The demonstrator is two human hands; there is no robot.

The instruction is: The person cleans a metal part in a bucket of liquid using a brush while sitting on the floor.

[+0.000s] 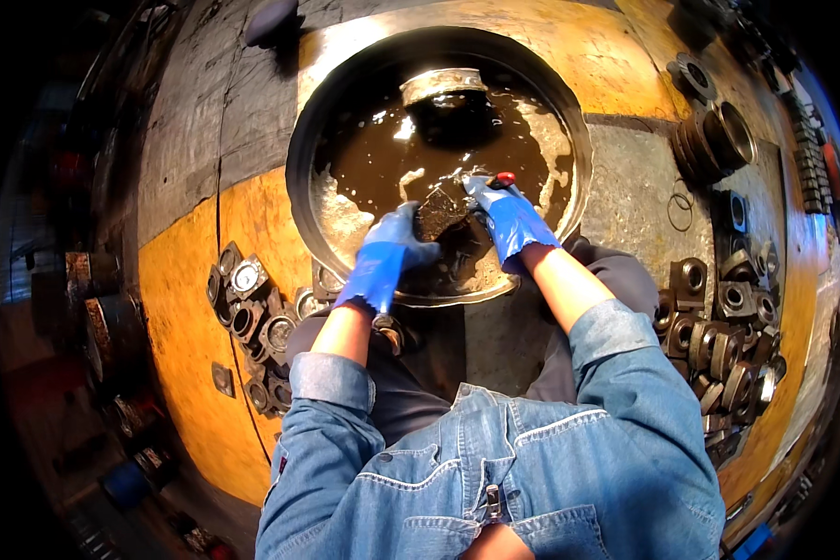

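A wide round dark basin (301, 201) of murky brown liquid lies before me, pale foam along its inner edge. Both my hands wear blue rubber gloves and reach over its near half. My left hand (390, 250) curls its fingers and thumb at the left edge of a dark, squarish metal part (441, 213), wet and partly lost in the liquid. On the part's other side, my right hand (506, 217) is closed around a tool with a red handle (503, 178); its working end is too unclear to name. A pale, rusty-rimmed can-like container (441, 84) stands in the basin's far part.
Dark metal housings with round holes (261, 327) lie heaped left of my knees. A larger stack of similar housings (723, 327) rises on the right. Wide metal rings (719, 140) stand farther back, near thin wire rings (679, 211). Yellow, worn floor sheets (182, 289) lie beneath.
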